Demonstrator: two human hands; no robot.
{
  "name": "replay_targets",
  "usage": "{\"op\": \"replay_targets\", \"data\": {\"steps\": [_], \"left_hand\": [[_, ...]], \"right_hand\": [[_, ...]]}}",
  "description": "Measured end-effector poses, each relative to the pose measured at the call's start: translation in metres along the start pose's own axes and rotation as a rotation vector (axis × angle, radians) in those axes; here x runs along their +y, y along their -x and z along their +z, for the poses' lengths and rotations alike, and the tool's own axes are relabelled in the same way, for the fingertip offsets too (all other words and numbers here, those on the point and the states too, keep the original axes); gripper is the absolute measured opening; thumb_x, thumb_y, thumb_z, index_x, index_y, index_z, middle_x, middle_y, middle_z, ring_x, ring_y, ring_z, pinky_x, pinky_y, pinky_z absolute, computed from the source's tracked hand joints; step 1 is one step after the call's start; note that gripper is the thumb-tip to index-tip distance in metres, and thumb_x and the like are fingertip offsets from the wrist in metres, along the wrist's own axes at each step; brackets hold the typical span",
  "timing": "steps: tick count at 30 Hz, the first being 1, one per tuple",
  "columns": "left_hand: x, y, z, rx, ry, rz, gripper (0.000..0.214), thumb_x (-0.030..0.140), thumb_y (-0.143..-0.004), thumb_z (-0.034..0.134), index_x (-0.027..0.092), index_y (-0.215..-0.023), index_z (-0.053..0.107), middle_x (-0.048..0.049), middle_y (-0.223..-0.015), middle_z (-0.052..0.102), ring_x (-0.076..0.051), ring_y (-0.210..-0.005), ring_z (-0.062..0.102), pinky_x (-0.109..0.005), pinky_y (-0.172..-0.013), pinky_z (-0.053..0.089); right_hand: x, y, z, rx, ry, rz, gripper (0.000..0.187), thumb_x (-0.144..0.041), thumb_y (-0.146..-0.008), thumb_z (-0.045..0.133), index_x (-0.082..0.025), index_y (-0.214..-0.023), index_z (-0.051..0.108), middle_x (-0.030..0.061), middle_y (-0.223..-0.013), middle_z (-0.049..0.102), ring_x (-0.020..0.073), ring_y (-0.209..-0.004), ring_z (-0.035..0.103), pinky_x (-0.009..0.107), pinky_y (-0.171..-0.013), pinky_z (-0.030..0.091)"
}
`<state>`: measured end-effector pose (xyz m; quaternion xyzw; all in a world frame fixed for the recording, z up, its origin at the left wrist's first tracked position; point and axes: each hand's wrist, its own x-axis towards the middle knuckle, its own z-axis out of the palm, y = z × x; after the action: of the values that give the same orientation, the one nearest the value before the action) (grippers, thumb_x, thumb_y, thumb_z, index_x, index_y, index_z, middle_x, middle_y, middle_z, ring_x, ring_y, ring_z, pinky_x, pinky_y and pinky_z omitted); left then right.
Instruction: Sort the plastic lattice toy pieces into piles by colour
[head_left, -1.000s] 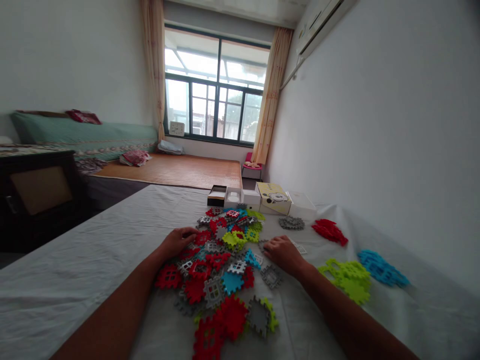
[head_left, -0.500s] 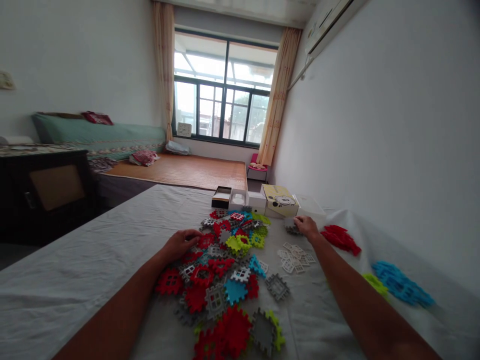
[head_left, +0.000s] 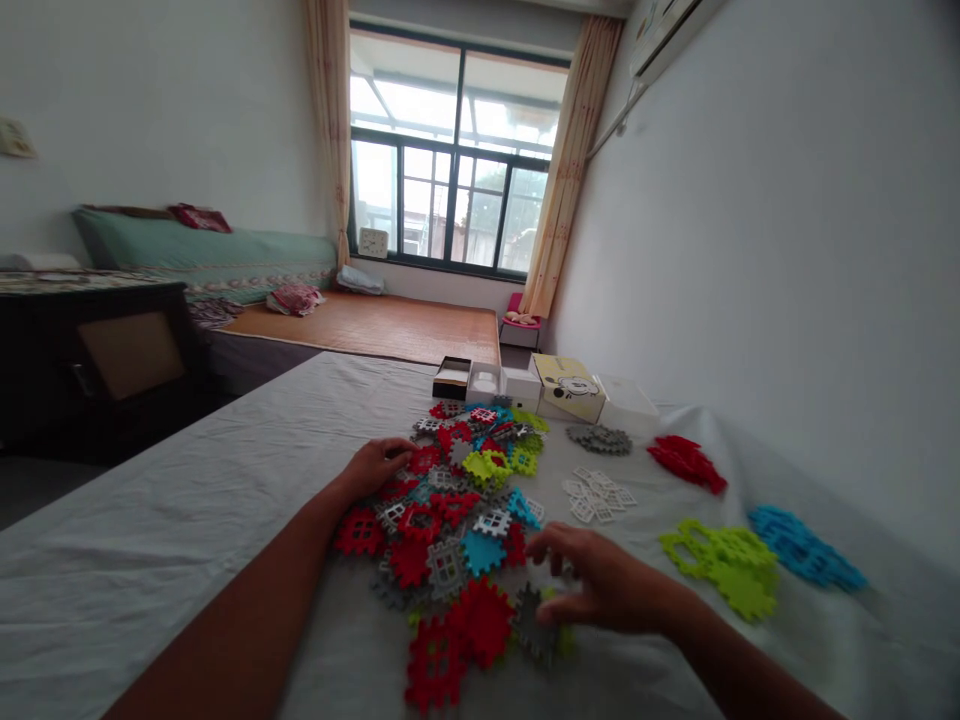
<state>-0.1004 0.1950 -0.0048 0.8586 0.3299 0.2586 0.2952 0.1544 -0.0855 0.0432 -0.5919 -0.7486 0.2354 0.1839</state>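
Observation:
A long pile of interlocking plastic building tiles in red, grey, blue, white and lime lies before me. At its left edge my left hand [head_left: 379, 466] is closed, fingertips on a red tile [head_left: 425, 459]; its lower fingers are partly hidden. My right hand [head_left: 589, 580] hovers at the near right side of the pile, open, thumb and fingers apart, over a grey tile [head_left: 529, 622]. Right of the pile lie separate groups: grey tiles [head_left: 600, 440], white window pieces [head_left: 598, 495], red tiles [head_left: 686, 462], lime tiles [head_left: 727, 565] and blue tiles [head_left: 806, 548].
Along the table's far end stand a black open box [head_left: 452, 379], a white box [head_left: 520, 385], a yellow printed box [head_left: 568, 388] and a translucent container [head_left: 628, 398]. A grey cloth [head_left: 247, 460] covers the table. Beyond are a bed [head_left: 390, 325] and a dark cabinet [head_left: 97, 360].
My right hand has left the grey group at the far right and come back to the pile's near side, its fingers opening. My left hand stays at the red tile. The view has shifted slightly.

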Motion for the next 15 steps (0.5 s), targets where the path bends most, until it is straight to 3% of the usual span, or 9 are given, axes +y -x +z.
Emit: {"op": "replay_targets", "data": {"steps": [3,8,12,15], "left_hand": [[0.001,0.000,0.000,-0.002,-0.023,-0.003,0.038,0.045,-0.073,0.049,0.019,-0.094,0.068,-0.0021,-0.093,0.070,-0.020,-0.087,0.062,-0.027,-0.082,0.045],[-0.001,0.000,-0.001,0.006,-0.030,0.000,0.037,0.045,-0.073,0.049,0.020,-0.093,0.068,-0.0021,-0.093,0.070,-0.020,-0.086,0.061,-0.028,-0.083,0.044],[-0.003,-0.001,0.000,-0.004,-0.031,0.000,0.039,0.045,-0.073,0.049,0.020,-0.094,0.068,-0.0012,-0.092,0.071,-0.020,-0.086,0.062,-0.026,-0.080,0.045],[-0.005,-0.002,0.001,0.001,-0.030,-0.001,0.038,0.045,-0.073,0.049,0.020,-0.094,0.068,-0.0008,-0.092,0.071,-0.020,-0.085,0.062,-0.026,-0.080,0.045]], "right_hand": [[-0.016,0.013,0.019,0.048,0.138,0.015,0.073,-0.048,-0.054,0.073,-0.039,-0.120,0.043,0.0015,-0.115,0.055,0.0249,-0.103,0.051,0.036,-0.089,0.043],[-0.016,0.012,0.022,0.047,0.110,0.017,0.066,-0.031,-0.059,0.067,-0.034,-0.122,0.044,0.0028,-0.113,0.058,0.0248,-0.104,0.051,0.036,-0.092,0.042],[-0.016,0.010,0.004,0.036,-0.027,0.004,0.060,-0.031,-0.067,0.062,-0.029,-0.124,0.044,0.0043,-0.115,0.056,0.0205,-0.100,0.054,0.033,-0.088,0.045],[0.013,-0.001,-0.025,0.036,-0.144,0.021,0.051,-0.034,-0.075,0.056,-0.024,-0.123,0.044,0.0043,-0.106,0.059,0.0159,-0.090,0.057,0.028,-0.076,0.049]]}}
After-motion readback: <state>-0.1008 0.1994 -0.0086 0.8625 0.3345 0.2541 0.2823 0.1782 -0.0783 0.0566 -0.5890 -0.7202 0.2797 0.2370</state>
